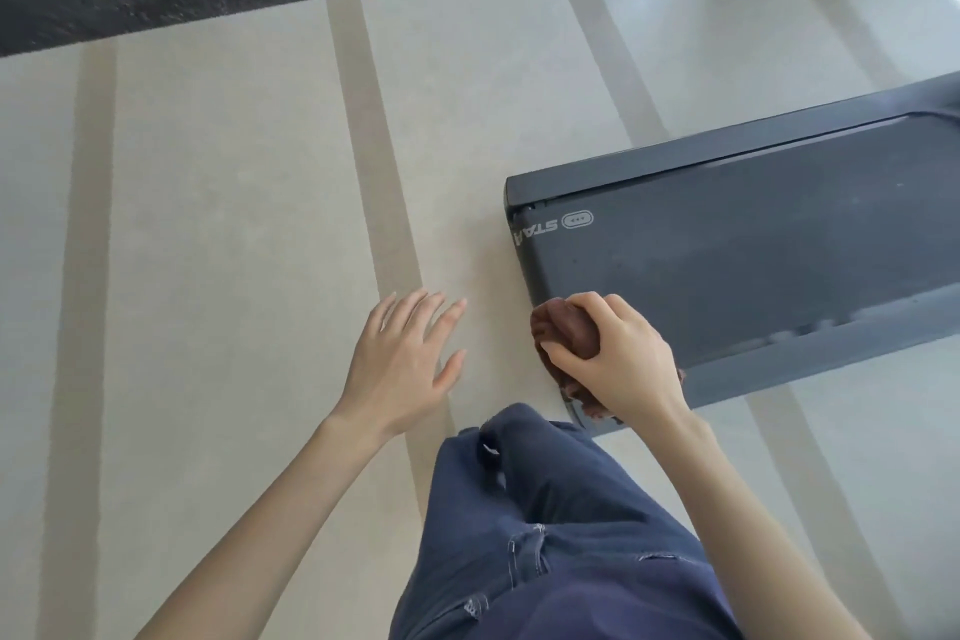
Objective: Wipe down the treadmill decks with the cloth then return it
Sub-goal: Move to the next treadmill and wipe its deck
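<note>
Down at the deck's (727, 270) near corner, the right hand (618, 359) clutches the bunched cloth (569, 333), pressing it onto the edge; the left hand (402, 353) hovers spread, empty, over the floor (208, 224).

The right hand (618, 359) hides most of the cloth (563, 327); the treadmill deck (727, 265) runs off the right edge (its far-end lettering partly cut off)
</note>
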### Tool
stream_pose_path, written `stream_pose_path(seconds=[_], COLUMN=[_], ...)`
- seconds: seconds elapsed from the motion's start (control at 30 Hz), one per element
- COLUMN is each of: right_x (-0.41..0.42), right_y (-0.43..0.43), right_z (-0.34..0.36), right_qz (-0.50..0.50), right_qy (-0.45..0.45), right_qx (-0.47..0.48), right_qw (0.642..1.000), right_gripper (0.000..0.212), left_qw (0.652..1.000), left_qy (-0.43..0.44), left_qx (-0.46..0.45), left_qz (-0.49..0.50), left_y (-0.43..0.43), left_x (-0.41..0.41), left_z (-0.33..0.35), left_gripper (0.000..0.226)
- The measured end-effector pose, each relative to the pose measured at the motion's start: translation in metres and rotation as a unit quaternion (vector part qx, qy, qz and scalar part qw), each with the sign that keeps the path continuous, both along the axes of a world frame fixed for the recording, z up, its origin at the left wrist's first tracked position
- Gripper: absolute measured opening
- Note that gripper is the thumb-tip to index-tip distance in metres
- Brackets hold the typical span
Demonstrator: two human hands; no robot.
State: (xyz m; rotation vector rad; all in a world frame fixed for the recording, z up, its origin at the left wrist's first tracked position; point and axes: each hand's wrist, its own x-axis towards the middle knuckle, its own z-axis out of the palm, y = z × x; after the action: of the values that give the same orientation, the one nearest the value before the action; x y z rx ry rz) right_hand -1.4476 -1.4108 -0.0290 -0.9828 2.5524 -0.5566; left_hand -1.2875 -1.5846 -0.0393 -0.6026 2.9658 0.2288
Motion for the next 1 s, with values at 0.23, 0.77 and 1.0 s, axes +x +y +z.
stream_pose_path(seconds=[0.23,0.77,1.0], right_x=[-0.016,-0.143,-0.152], right_y=[-0.033,-0.133,-0.143], right_z=[-0.009,-0.003,-0.015], right_qz=[-0.039,-0.098,-0.197], right_qy=[-0.002,0.033,0.008], right_qx=[0.011,-0.029,0.003], right_qw=[0.999,0.994,0.98], right_gripper=[0.038,0.039,0.038], left_qw=[1.0,0.991,0.974], left_qy=[0.011,0.009,0.014], left_qx=[0.013,-0.017,0.002], left_qz=[-0.016,-0.134,-0.225], left_y=[-0.049,-0.167,-0.196], left_x=[-0.034,-0.189,-0.243], left_z=[-0.001,0.017,-0.002], left_gripper=[0.054,0.054,0.051])
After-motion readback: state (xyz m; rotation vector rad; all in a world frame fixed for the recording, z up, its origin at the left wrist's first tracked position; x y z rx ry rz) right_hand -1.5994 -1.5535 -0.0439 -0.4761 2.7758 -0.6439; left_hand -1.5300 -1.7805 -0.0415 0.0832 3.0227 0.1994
